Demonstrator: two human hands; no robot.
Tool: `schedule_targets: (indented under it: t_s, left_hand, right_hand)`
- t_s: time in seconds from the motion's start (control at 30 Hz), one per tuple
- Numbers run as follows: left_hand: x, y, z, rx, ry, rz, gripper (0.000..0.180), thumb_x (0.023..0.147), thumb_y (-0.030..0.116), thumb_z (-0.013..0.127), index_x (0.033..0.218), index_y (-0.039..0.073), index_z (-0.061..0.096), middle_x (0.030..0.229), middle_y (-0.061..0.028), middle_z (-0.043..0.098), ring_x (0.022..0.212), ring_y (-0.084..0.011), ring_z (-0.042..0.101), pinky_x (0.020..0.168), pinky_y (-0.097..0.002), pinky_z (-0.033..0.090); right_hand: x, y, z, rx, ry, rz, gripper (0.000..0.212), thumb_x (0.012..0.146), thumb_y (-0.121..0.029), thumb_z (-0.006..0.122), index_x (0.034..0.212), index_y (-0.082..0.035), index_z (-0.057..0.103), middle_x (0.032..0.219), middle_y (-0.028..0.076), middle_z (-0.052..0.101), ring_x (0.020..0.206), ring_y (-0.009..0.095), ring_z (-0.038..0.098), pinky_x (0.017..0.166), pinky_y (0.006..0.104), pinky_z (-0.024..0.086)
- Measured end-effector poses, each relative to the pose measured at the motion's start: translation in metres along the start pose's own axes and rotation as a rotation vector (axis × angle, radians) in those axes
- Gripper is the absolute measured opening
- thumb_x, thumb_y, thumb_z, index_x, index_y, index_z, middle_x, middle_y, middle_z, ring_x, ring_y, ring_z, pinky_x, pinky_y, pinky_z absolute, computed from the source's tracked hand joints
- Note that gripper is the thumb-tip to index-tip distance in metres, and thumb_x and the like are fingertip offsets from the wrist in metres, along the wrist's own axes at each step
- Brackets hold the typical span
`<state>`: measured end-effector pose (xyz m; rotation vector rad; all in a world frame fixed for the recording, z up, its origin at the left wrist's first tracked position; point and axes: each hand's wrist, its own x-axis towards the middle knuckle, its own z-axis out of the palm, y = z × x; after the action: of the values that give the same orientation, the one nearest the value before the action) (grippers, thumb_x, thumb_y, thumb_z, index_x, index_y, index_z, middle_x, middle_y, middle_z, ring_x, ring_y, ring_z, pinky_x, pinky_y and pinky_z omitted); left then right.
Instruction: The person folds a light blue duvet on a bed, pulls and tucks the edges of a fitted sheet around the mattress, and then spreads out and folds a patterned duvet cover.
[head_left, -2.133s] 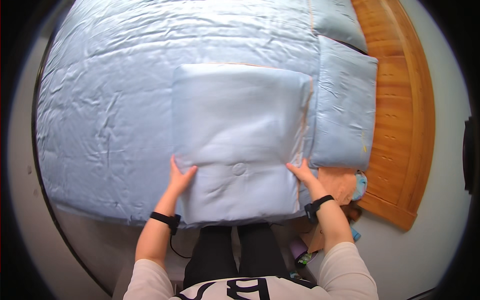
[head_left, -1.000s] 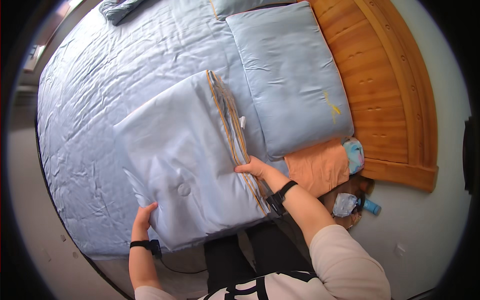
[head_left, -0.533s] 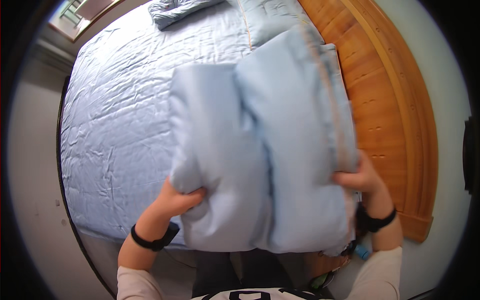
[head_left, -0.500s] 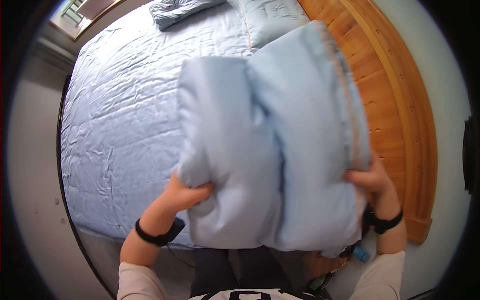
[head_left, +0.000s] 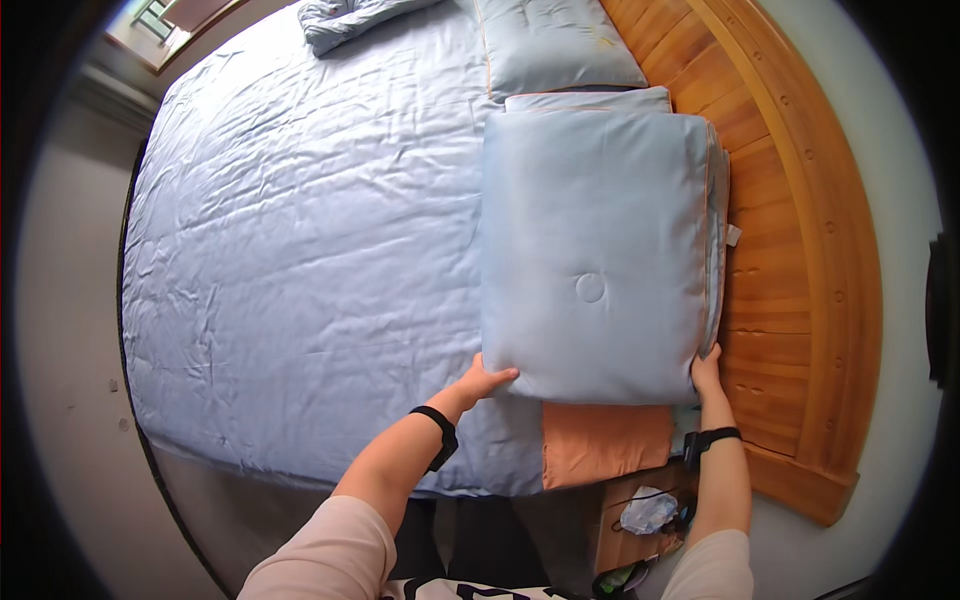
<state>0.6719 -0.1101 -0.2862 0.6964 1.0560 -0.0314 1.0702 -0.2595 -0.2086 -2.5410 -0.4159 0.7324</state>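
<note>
A light blue quilt (head_left: 600, 220), folded into a thick rectangle, lies flat on the bed close against the headboard. Its near left corner is in my left hand (head_left: 485, 381), thumb on top and the fingers hidden underneath. At the near right corner my right hand (head_left: 706, 373) grips the folded layers from the side, its fingers partly hidden. From beneath the quilt's near edge sticks out an orange pillow or folded cloth (head_left: 607, 446). Past the far edge shows a strip of pale blue fabric with orange piping (head_left: 590, 102).
A wrinkled light blue sheet (head_left: 300, 280) covers the bed. Beyond the quilt lies a pale blue pillow (head_left: 560, 45), with bunched grey-blue bedding (head_left: 350, 25) at the far side. The wooden headboard (head_left: 770, 290) runs along the right. A nightstand (head_left: 613, 530) holds a crumpled plastic bag (head_left: 648, 511).
The quilt has gone from sagging and folded between my raised hands to lying flat by the headboard, farther from me. Both arms now stretch forward, and the orange fabric and nightstand have come into sight.
</note>
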Motion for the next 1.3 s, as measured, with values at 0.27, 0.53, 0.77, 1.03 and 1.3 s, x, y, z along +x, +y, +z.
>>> schedule_targets:
  t_s: [0.27,0.53,0.77,1.03,1.3]
  left_hand:
    - [-0.031,0.013,0.015,0.027,0.091,0.238,0.058,0.059,0.019,0.068,0.105,0.0,0.037,0.098,-0.0111,0.05,0.087,-0.0216,0.05,0.075,-0.0325,0.041]
    - [-0.047,-0.065,-0.033,0.976,0.231,-0.031,0.029,0.067,0.014,0.049,0.094,0.005,0.045,0.093,-0.0177,0.052,0.086,-0.0321,0.049,0.071,-0.036,0.04]
    - [-0.165,-0.197,-0.172,0.712,0.366,-0.068,0.017,0.065,0.014,0.047,0.079,0.006,0.053,0.081,-0.016,0.056,0.079,-0.0299,0.052,0.067,-0.0358,0.041]
    - [-0.383,-0.384,-0.285,0.134,0.764,-0.062,0.013,0.069,0.014,0.05,0.079,0.006,0.052,0.069,-0.0088,0.055,0.063,-0.0178,0.054,0.057,-0.0293,0.043]
    - [-0.603,-0.577,-0.27,-0.352,1.103,-0.188,0.009,0.072,0.008,0.045,0.079,0.004,0.049,0.064,-0.0056,0.054,0.053,-0.0129,0.052,0.052,-0.0257,0.043]
  right_hand:
    - [-0.102,-0.088,0.037,-0.383,0.352,-0.863,0.045,0.075,-0.016,0.045,0.117,-0.008,0.033,0.125,0.015,0.025,0.115,0.031,0.023,0.093,0.0418,0.017]
    - [-0.109,0.006,0.073,-1.039,0.253,-0.43,0.055,0.08,-0.028,0.035,0.126,-0.006,0.014,0.133,0.008,0.005,0.122,0.027,0.002,0.094,0.0481,0.009]
    - [-0.194,0.026,0.104,-1.139,0.058,-0.198,0.043,0.077,-0.021,0.035,0.114,0.001,0.034,0.121,0.019,0.031,0.112,0.031,0.03,0.091,0.0421,0.023]
    - [-0.36,0.058,0.223,-0.369,-0.811,-0.2,0.019,0.075,-0.015,0.042,0.084,-0.002,0.053,0.068,0.009,0.056,0.053,0.018,0.053,0.046,0.0271,0.043]
    - [-0.506,-0.047,0.355,-0.566,-0.975,-0.614,0.021,0.076,-0.017,0.041,0.078,0.0,0.054,0.068,0.009,0.056,0.055,0.017,0.054,0.047,0.0287,0.042]
